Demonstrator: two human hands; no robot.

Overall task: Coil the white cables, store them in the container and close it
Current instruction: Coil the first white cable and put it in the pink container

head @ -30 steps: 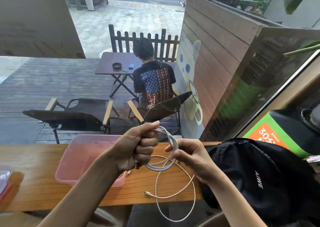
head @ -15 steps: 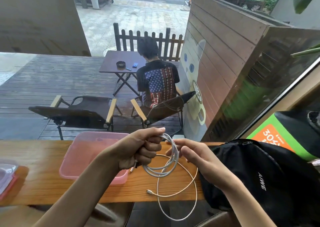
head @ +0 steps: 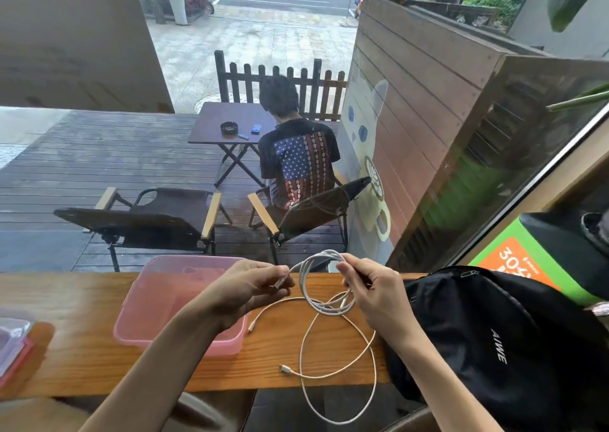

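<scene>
wooden counter (head: 82,349) runs across the bottom of my view, black backpack (head: 494,349) sits at 4 o'clock on it. pink container (head: 171,319) at 8 o'clock on the counter, open, and i see no cable inside it. its lid (head: 13,342), i think, is the clear piece with a red rim at the far 9 o'clock edge, well apart from the container.

white cables (head: 316,286) near 6 o'clock, just right of the container. looks like more than one, can't count them for sure. a few small loops are bunched up between my hands, raised off the counter. the rest trails loose: one big loop hangs past the counter's near edge, two plug ends lie on the wood.

right hand (head: 372,290) at 5 o'clock, fingers curled and pinching the bundled loops. left hand (head: 250,286) at 7 o'clock, thumb and fingertips pinching a cable end next to the loops.

my read: early to mid. coiling partly done, long tail not wound yet. nothing stored, container not closed. left: finish winding, drop coils in, fetch lid, close it.
</scene>
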